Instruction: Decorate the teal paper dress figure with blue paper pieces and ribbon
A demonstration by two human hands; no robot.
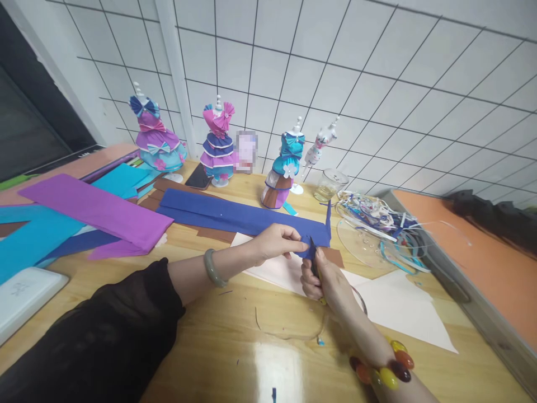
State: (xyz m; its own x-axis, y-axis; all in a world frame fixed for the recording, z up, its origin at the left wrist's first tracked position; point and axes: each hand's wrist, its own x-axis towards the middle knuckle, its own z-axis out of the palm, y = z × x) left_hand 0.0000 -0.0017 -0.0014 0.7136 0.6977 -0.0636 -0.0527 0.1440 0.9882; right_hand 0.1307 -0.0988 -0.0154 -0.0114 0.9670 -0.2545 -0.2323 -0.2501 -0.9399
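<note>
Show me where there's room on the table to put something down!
The biggest free patch of table lies between the black sleeve and the right forearm, apart from a cord and tiny scraps. A smaller one lies between that sleeve and the purple sheet. It's crowded around the blue sheet, by the dressed stands at the back and the scrap pile.
</note>
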